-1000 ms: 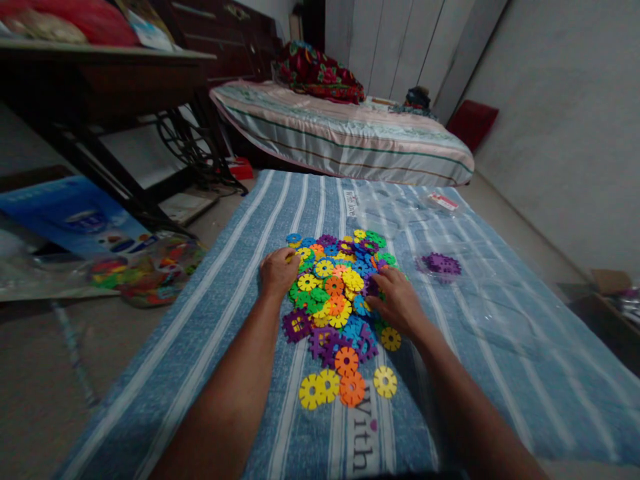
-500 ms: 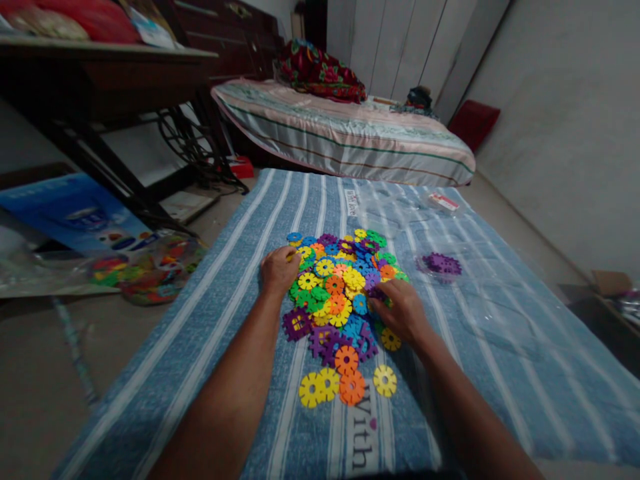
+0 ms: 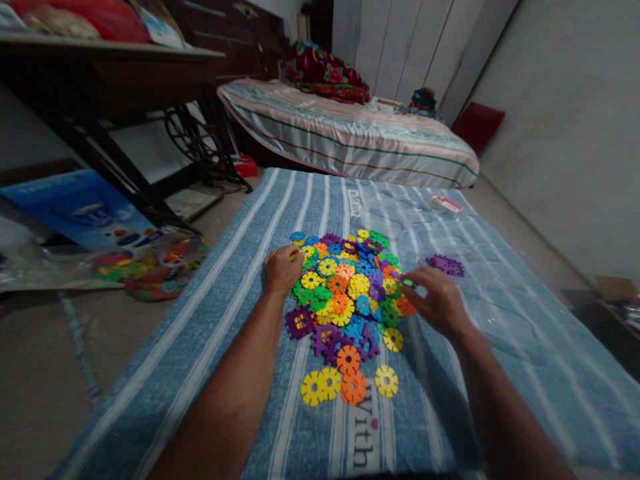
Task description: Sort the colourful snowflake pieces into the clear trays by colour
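A heap of plastic snowflake building discs [image 3: 358, 285] in yellow, orange, green, blue and purple lies on the striped cloth. At its left edge my left hand [image 3: 284, 269] is closed, fingertips against the discs; what they hold, if anything, is hidden. My right hand [image 3: 436, 297] hovers at the heap's right side, thumb and fingers pinching a small purple piece seen edge-on. Purple square window pieces [image 3: 300, 322] lie at the near left of the heap. Closer to me are loose yellow discs [image 3: 313, 389] and orange discs [image 3: 353, 386]. Several purple toothed pieces [image 3: 447, 265] form a separate group beyond my right hand.
Clear plastic packaging [image 3: 500, 320] with a red-and-white label [image 3: 447, 203] spreads over the right side of the blue striped cloth [image 3: 240, 320]. A bed [image 3: 350, 137] stands beyond. To the left are a sewing-machine table [image 3: 115, 57] and a bag of colourful pieces [image 3: 160, 267].
My right hand has moved right and up out of the heap, a small purple piece in its pinch. My left hand stays at the heap's left edge. The view has shifted slightly.
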Demonstrator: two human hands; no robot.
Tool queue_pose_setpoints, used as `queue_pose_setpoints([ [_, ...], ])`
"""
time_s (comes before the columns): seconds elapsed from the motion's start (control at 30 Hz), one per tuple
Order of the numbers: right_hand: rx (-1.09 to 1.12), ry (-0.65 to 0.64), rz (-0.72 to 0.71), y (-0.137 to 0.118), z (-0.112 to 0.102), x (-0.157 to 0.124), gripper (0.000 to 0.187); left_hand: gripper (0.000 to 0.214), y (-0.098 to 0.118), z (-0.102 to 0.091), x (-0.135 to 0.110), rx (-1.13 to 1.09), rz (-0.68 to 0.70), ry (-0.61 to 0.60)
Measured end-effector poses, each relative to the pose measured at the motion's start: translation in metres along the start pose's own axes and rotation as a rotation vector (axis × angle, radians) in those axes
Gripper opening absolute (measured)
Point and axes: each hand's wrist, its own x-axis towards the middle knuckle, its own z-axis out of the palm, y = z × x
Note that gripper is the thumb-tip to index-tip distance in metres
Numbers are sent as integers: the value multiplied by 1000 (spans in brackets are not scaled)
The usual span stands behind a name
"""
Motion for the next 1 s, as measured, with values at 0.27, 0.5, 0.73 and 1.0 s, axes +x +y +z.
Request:
queue_pose_setpoints([
  [0.27,-219,338,178,29,-11,7,19,22,1,-2,0,8,-11,-7],
  [0.5,-58,43,30,-17,42,-8,16,25,2,-3,0,-8,-15,-8],
  [0.73,-166,-122,109,-28,61,-5,22,24,0,-2,0,-22,-18,-9],
  [1.0,-100,-60,108,-26,67,-12,15,25,1,-1,0,9,-25,-9],
])
